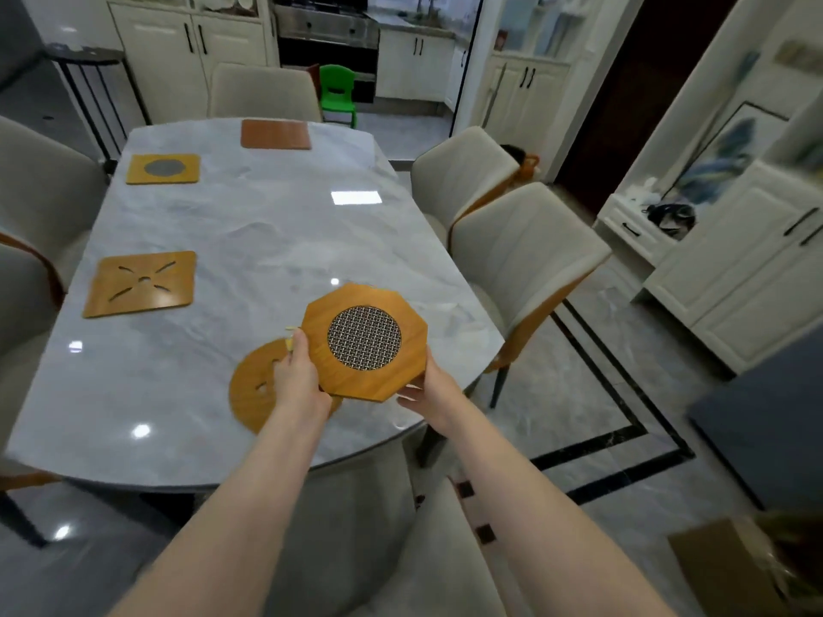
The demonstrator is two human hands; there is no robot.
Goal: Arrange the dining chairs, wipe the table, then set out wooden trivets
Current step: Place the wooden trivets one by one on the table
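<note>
An octagonal wooden trivet (pixel 325 367) with a round metal mesh centre is held above the near right part of the grey marble table (pixel 249 224). My left hand (pixel 298 371) grips its left edge and my right hand (pixel 427 394) holds its near right edge from below. Under it, a round wooden trivet (pixel 254 394) sits partly hidden beneath my left hand. Three more trivets lie on the table: a square one with cut slots (pixel 140 283) at the left, a square one with a grey round centre (pixel 163 168) farther back, and a reddish-brown one (pixel 275 134) at the far end.
Beige padded chairs surround the table: two on the right (pixel 521 256), one at the far end (pixel 262 91), some at the left (pixel 40 180), one below me (pixel 383 549). A green child's chair (pixel 338 93) stands by the kitchen doorway. White cabinets line the right wall.
</note>
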